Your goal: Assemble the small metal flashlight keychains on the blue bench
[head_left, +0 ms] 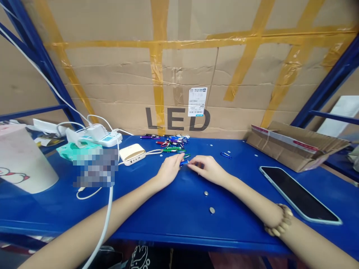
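Note:
My left hand (pixel 169 169) and my right hand (pixel 208 169) meet at the middle of the blue table (pixel 174 213), fingers pinched on a small blue pen-like piece (pixel 184 162) held between them. Just behind the hands lies a pile of several small coloured pen-shaped items (pixel 173 143). Two small round silver discs, one (pixel 206 193) and another (pixel 212 210), lie on the table in front of my right wrist. A bead bracelet (pixel 280 221) is on my right wrist.
A phone (pixel 300 194) lies face up at the right, beside a flattened cardboard box (pixel 294 145). A white power bank (pixel 131 154), a power strip (pixel 98 137) with cables, a teal tissue pack (pixel 73 150) and a white container (pixel 22 158) stand at the left. A large cardboard wall marked LED (pixel 179 74) closes the back.

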The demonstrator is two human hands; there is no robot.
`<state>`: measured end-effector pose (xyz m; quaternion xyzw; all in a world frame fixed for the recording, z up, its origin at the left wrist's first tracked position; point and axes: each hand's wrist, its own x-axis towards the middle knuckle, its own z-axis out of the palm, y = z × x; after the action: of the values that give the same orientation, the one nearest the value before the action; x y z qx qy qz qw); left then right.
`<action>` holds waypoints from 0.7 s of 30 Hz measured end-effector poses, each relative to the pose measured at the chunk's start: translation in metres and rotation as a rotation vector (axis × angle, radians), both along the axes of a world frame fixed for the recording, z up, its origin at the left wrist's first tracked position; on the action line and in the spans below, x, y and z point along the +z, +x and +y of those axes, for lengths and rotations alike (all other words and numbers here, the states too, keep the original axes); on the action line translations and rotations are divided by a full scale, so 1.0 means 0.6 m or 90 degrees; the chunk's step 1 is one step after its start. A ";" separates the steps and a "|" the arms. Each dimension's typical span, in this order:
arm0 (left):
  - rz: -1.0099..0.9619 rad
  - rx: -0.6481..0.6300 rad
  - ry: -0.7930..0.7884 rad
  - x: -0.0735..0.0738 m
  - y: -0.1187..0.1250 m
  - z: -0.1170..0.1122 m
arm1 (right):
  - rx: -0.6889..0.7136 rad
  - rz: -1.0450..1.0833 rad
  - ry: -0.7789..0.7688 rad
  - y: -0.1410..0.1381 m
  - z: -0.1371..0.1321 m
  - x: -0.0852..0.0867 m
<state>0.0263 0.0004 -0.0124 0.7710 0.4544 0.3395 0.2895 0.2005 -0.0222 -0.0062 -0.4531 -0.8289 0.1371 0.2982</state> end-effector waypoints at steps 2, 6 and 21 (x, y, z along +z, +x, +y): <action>-0.036 -0.003 -0.024 0.004 0.001 -0.002 | -0.001 -0.022 -0.008 0.005 -0.002 0.005; -0.179 -0.060 -0.080 0.013 0.001 -0.004 | 0.005 -0.074 -0.008 0.010 -0.001 0.008; -0.376 -0.072 -0.198 0.020 -0.004 0.002 | -0.051 0.020 0.011 0.015 -0.073 0.092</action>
<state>0.0239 0.0018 -0.0001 0.6101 0.3537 0.4578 0.5414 0.2092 -0.0663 0.0492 -0.4811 -0.8063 0.1254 0.3204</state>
